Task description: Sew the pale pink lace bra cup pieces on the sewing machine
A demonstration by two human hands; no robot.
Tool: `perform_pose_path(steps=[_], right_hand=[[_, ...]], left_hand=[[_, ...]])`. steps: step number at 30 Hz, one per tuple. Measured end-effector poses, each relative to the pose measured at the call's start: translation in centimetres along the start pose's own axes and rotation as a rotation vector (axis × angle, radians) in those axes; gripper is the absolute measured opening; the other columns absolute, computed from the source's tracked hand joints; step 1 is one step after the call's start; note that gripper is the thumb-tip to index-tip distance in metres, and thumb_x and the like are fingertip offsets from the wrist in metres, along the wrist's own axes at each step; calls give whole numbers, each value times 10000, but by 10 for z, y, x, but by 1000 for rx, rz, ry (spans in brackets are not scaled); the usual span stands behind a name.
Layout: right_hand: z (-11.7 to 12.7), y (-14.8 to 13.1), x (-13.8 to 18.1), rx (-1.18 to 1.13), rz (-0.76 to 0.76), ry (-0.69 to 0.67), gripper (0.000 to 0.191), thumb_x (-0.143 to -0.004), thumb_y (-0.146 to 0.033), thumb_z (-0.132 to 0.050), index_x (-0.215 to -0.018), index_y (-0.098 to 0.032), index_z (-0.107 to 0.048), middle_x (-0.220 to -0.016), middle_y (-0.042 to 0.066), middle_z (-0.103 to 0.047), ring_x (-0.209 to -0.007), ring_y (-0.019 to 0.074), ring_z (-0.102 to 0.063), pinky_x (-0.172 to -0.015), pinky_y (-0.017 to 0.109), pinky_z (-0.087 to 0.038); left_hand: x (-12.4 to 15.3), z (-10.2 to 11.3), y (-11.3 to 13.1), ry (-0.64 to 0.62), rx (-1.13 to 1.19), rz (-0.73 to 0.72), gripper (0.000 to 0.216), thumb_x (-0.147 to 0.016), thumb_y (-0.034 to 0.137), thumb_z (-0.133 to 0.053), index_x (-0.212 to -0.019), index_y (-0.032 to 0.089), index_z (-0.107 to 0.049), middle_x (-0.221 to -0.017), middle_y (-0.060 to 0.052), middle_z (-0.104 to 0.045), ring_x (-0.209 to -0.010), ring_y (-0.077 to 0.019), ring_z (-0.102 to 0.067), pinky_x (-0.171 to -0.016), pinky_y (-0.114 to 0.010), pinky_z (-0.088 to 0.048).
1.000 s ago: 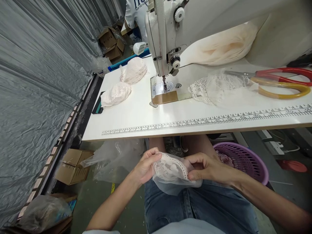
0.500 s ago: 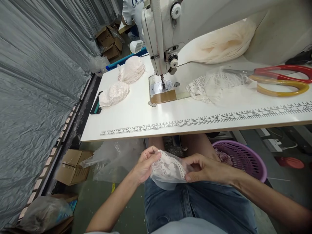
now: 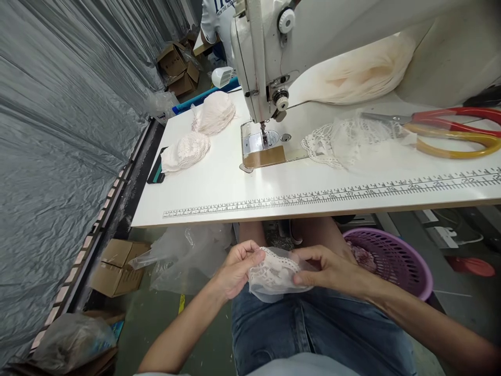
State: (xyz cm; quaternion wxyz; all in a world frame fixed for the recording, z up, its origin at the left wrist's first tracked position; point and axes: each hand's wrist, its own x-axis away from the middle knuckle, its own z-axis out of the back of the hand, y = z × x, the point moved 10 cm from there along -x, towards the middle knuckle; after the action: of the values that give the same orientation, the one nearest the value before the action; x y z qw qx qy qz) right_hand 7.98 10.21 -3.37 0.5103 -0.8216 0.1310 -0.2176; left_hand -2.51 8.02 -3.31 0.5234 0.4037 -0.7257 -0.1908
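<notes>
- While I sit below the white table (image 3: 219,193), my left hand (image 3: 236,270) pinches the lace piece (image 3: 274,272), low in the frame's centre, above my lap.
- My right hand (image 3: 331,269) grips its opposite edge, fingers closed on it.
- A purple basket (image 3: 407,266) stands just to the right.

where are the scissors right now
In the head view the scissors lie at the right end of the sewing table, blades pointing at the lace pile right of the needle.
</notes>
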Motion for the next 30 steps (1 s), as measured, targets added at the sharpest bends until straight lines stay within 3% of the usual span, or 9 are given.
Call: perform_pose_path(steps=[7,10,14,18,20,23,25,28,30], right_hand=[[-3,-5,6,-3,-13,-68,330,-781,-442,-630,-664,-139,-574,-634,-27,-459,-614,101,-409,-563,231,-307],[-2,-13,12,104,22,-96,326,-837,-461,-547,-803,-143,-613,-691,0,-522,-628,118,-472,-568,238,-371],[24,-50,16,586,390,274,297,-886,-323,-507,-1164,-218,-524,-910,49,-579,-763,148,-549,-660,268,-450],[10,-76,30,856,813,425,299,-838,-206,-545,-1131,-259,-516,-946,47,-562,-780,143,-574,-631,258,-480],[6,-81,31,885,847,451,218,-828,-186,-528,-1029,-266,-557,-938,37,-561,-779,148,-578,-639,270,-484],[15,-82,26,838,700,497,62,-827,-279,-556,-872,-239,-575,-792,12,-562,-656,145,-550,-561,258,-459],[17,-83,25,830,635,488,117,-813,-328,-597,-792,-222,-552,-660,-16,-522,-552,123,-500,-500,243,-422],[-4,-98,35,1020,820,380,34,-856,-216,-544,-859,-228,-576,-682,-11,-551,-558,110,-497,-524,247,-407],[-20,-108,46,1185,1001,337,195,-872,-122,-483,-996,-240,-577,-773,15,-589,-617,118,-522,-559,261,-411]], left_hand=[[2,-8,-2,-62,51,20,355,-653,330,-788,-654,132,-493,-583,17,-595,-492,-61,-535,-489,-155,-435],[4,-15,-1,-98,108,32,334,-656,303,-789,-658,129,-505,-619,0,-617,-523,-78,-567,-518,-175,-465],[7,-28,7,-166,142,47,297,-672,276,-779,-661,120,-527,-656,-24,-634,-568,-96,-596,-557,-198,-492],[3,-31,15,-167,122,66,304,-648,272,-795,-655,118,-533,-616,-13,-617,-535,-88,-584,-533,-191,-486],[1,-29,17,-156,95,88,308,-636,270,-803,-663,118,-538,-615,-11,-617,-530,-87,-585,-533,-192,-488],[-2,-26,19,-145,31,116,304,-634,284,-802,-689,112,-558,-653,-28,-635,-555,-100,-602,-546,-205,-496],[-4,-24,22,-128,0,122,315,-622,297,-807,-691,108,-564,-659,-31,-635,-559,-101,-602,-550,-206,-493],[-6,-21,28,-96,-46,121,348,-585,316,-824,-676,108,-560,-633,-18,-616,-538,-90,-581,-544,-202,-475],[-7,-19,38,-72,-107,97,365,-571,342,-825,-672,109,-563,-616,-9,-598,-529,-83,-561,-528,-193,-451]])
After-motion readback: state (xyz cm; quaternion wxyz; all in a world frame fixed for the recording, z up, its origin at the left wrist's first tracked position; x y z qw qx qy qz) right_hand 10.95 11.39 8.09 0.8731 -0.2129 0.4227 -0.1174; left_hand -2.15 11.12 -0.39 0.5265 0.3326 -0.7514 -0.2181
